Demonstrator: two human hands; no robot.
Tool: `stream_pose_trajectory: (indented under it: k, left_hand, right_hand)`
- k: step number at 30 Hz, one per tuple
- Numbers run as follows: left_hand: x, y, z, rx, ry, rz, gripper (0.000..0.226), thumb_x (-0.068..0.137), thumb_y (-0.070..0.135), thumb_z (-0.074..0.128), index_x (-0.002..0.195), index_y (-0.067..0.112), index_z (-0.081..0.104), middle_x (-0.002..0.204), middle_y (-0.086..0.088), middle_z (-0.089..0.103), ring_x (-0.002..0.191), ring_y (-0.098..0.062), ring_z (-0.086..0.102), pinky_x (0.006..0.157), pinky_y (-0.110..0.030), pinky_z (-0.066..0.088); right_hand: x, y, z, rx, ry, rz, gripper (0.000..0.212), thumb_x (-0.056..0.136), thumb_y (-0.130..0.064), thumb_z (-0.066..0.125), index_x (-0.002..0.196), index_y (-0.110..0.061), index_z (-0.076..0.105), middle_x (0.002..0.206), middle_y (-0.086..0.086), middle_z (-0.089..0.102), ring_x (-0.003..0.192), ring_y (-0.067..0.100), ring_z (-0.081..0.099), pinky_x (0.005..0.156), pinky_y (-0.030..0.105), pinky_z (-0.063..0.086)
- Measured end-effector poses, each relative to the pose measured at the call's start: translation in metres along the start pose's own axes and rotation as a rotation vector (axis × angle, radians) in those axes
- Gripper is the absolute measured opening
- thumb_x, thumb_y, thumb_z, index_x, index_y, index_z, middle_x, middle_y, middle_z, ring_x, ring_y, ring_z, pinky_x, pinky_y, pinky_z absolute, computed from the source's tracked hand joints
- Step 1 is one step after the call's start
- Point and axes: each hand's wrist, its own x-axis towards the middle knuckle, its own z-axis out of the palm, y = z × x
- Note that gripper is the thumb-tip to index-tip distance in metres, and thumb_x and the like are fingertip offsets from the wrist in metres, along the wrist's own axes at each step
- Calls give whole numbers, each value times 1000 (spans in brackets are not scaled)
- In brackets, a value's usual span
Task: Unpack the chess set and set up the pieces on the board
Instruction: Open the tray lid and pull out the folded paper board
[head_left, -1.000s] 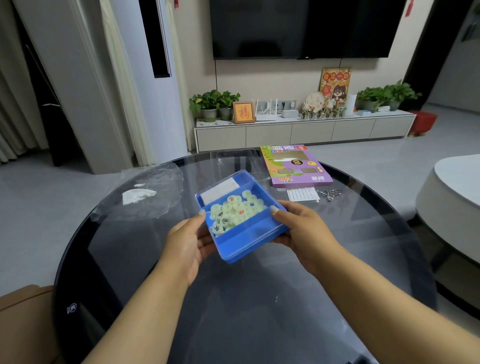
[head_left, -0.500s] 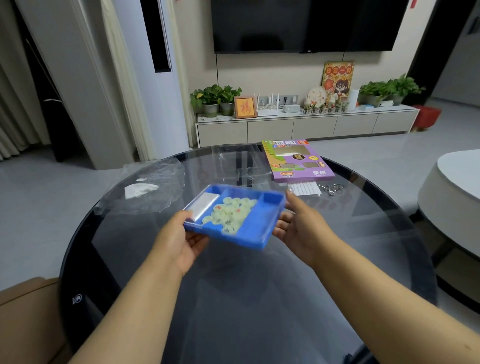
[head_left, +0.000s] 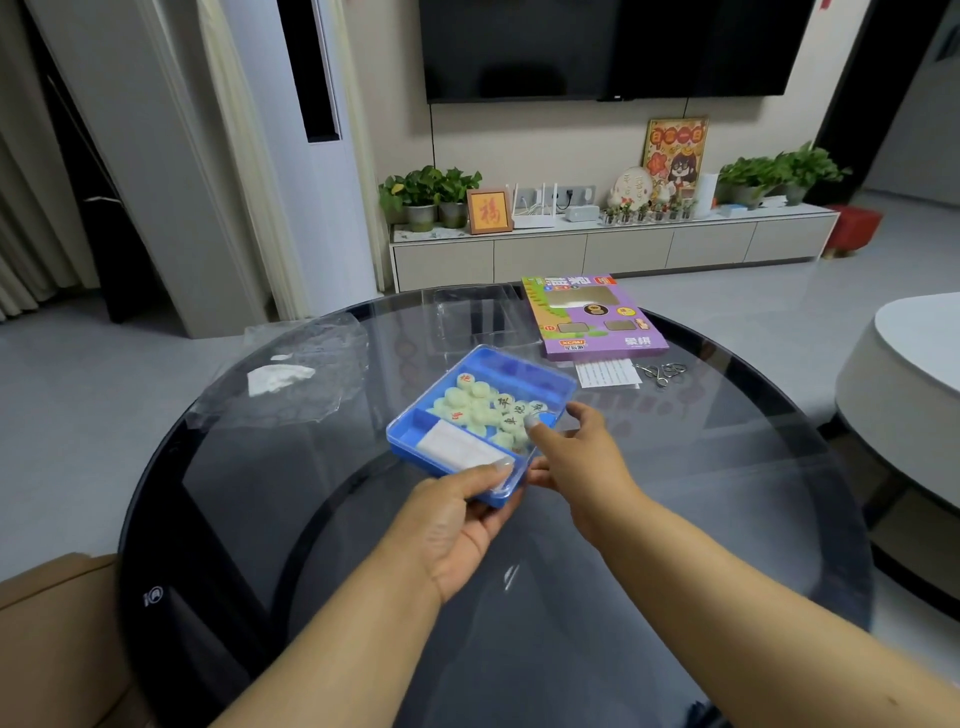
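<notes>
The shallow blue plastic tray (head_left: 524, 375) of pale green round chess pieces (head_left: 485, 410) is held tilted over the round dark glass table (head_left: 701, 467). Its near corner is pinched by the left hand (head_left: 457, 525), thumb on top. The right hand (head_left: 576, 457) is kept just beside the right edge, fingers loosely spread, thumb tip touching the rim.

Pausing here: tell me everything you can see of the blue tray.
The blue tray looks like moulded plastic, rectangular, with compartments. The middle one holds pale green round pieces marked with characters; a near one holds a folded white sheet. It is tilted above the glass table, gripped at its near corner by the left hand, with the right hand at its right edge.
</notes>
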Motion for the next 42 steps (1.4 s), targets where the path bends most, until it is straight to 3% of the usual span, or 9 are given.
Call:
stream_pose_trajectory:
  k: [3,9,15,21,29,33,36,40,42]
  left_hand:
    - [-2,1,0,72,17,-12,39,81,-8,60,119,2,59,110,-21,69,105,-34,66,81,-39,57]
    - [5,30,-13,119,119,38,34,90,40,55,108,15,68,101,-11,74,87,-27,70,75,-39,56]
    - [4,25,-12,494,182,225,24,100,27,48,106,12,65,96,-6,75,86,-23,70,80,-44,55]
    - [-1,12,-4,591,187,273,26,101,30,46,106,11,64,100,-7,74,94,-26,70,85,-47,56]
    - [-2,6,-2,605,189,277,27,101,28,45,106,9,63,98,-7,74,84,-21,70,76,-41,57]
    - [-1,6,-4,604,197,283,27,101,28,45,106,9,64,98,-6,74,87,-22,71,71,-38,59]
    - [1,7,-7,585,216,311,26,101,29,45,107,10,62,98,-6,74,85,-20,71,64,-33,57]
    - [2,5,-8,619,211,369,24,100,31,47,107,12,61,98,-3,74,85,-16,71,64,-31,55]
    - [2,2,-8,646,203,385,23,100,31,48,106,13,62,98,-2,74,86,-16,71,69,-34,57]
  right_hand:
    - [5,-3,-5,77,-7,52,52,92,-10,59,137,-13,33,74,5,59,53,15,58,62,32,56]
    - [16,-6,-16,-1,8,47,48,92,-6,54,138,-12,40,72,5,56,48,11,49,55,28,51]
    - [21,-4,-18,-521,-2,-89,17,90,-15,47,102,-14,59,94,10,68,82,27,66,69,42,57]
    - [22,-8,-24,-887,-15,-132,9,91,-12,43,93,-5,48,81,6,50,74,26,46,48,27,29]
    - [21,-6,-26,-1097,-80,-198,13,95,-19,41,92,-7,47,85,10,50,76,26,46,68,31,37]
    - [25,-11,-25,-1060,-102,-104,13,94,-15,41,91,-4,48,84,12,53,77,28,51,62,31,42]
    - [30,-14,-24,-850,-155,-9,20,93,-11,40,101,1,55,97,18,61,87,33,64,74,42,57]
    - [31,-15,-25,-592,-176,135,17,96,-13,44,97,-3,57,84,10,61,69,20,64,56,32,57]
    - [33,-15,-28,-560,-157,153,17,94,-12,45,89,-1,57,79,13,63,64,23,64,59,35,59]
